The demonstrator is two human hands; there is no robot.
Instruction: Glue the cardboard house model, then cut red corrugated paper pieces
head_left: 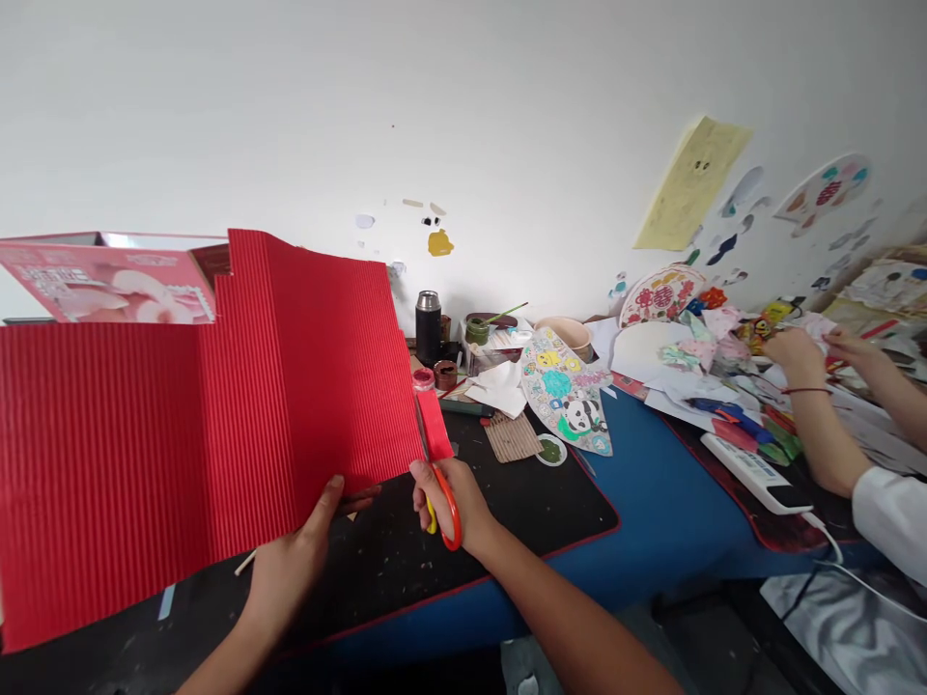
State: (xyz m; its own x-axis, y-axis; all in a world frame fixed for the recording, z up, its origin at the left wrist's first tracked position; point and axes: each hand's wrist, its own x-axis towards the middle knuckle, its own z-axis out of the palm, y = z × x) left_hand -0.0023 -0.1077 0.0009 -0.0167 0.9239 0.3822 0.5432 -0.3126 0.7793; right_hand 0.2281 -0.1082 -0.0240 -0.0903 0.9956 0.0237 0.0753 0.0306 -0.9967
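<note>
Over black mat [540,502], scissors [453,516] meet edge of red sheet [337,372].

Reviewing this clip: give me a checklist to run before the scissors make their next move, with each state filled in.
1. Red sheet held: ok, the left hand grips its lower edge.
2. Scissors in hand: ok, the right hand has them by the handles.
3. Left hand away from the blades: ok, it is left of them.
4. Red strip cut fully free: cannot tell.
5. Pink jar clear of the blade tips: cannot tell, they nearly line up in this view.
6. Co-worker's hands clear: ok, far to the right.
</note>
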